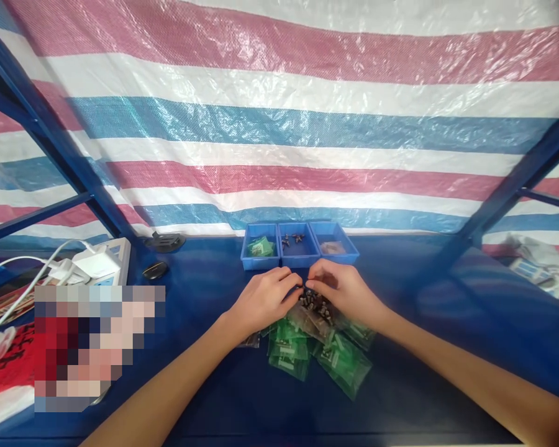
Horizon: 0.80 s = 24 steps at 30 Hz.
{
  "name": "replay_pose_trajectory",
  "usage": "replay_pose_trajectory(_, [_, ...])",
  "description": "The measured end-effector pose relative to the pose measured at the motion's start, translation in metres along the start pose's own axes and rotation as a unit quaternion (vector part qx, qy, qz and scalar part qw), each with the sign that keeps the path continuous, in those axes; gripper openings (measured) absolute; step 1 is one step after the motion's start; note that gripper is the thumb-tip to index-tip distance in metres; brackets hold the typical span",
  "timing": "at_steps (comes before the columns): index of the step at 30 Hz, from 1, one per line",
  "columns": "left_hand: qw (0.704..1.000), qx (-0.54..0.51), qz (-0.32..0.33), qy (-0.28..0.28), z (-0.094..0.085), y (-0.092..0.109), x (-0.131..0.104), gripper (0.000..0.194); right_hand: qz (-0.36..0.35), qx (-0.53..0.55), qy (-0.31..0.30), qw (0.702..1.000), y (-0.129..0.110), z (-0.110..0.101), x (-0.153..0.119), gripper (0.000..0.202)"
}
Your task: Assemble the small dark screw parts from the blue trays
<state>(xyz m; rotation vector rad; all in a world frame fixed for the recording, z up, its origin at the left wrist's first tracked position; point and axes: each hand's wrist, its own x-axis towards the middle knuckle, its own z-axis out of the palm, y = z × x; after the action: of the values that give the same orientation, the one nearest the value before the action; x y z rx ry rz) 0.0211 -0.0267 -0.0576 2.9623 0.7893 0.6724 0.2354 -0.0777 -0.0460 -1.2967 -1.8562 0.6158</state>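
My left hand (271,297) and my right hand (342,290) meet over a pile of small dark metal parts (317,305), fingertips pinched near each other. What they hold, if anything, is too small to make out. The parts lie on a clear plastic bag (311,324). Green plastic bags (342,363) lie under and in front of it on the blue table. Beyond my hands stand three joined blue bins: the left bin (246,261) holds green bags, the middle bin (302,251) a few dark parts, the right bin (353,248) a clear bag.
At the left are a power strip (124,261) with white chargers and cables, a red and white bag (16,360), a black mouse-like object (155,270) and a dark bracket (166,241). Blue frame posts flank the table; striped sheeting (298,130) hangs behind. Plastic-wrapped things (538,267) lie far right.
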Motion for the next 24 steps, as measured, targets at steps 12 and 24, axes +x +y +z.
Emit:
replay_pose_trajectory(12, [1.000,0.021,-0.017,-0.011,0.001,-0.012,-0.002,0.020,-0.086,-0.108,0.033,0.990,0.016,0.001,0.002,0.019])
replay_pose_trajectory(24, [0.999,-0.024,-0.016,0.041,0.005,0.000,-0.001,0.020,-0.017,-0.047,0.037,0.998,0.000,0.013,-0.014,0.015])
